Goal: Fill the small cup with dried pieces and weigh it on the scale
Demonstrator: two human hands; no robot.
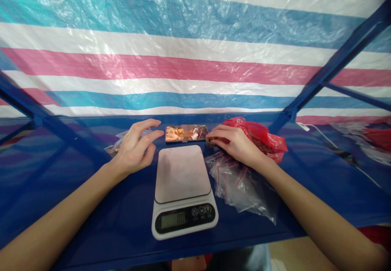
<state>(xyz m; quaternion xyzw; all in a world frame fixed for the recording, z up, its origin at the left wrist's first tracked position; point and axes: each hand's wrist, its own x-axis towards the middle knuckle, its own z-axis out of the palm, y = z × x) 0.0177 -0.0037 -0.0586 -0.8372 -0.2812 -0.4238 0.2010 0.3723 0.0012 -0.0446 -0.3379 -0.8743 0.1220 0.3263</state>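
Kitchen scale [184,191], white with a dark display panel facing the camera and a bare pale weighing plate, standing on the blue shelf [91,206] between the two forearms; display digits too small to read. Heap of small clear zip bags [241,181] with red seal strips, lying just right of the scale, under and in front of the right wrist. Left hand [136,149], palm down to the left of the scale's far corner, fingers spread and loosely curled, holding nothing; fingertips reach toward the phone, whether they touch it cannot be told. Clear plastic bag [117,143], crumpled, partly hidden beneath and behind the left hand. Phone [186,133], flat on the shelf just beyond the scale, screen lit with blurred pictures, lying between the two hands. Right hand [233,145], palm down at the right end of the phone, fingers drawn together over a small brown item [210,142] at the fingertips; the item is too small to identify. Red plastic bag [259,136], open and rumpled, touching the back of the right hand, brownish contents showing through. Striped tarpaulin [195,59] in blue, white and pink, forming the back wall. Blue metal brace [336,59], slanting at right. White cable [320,132], trailing along the shelf to the far right
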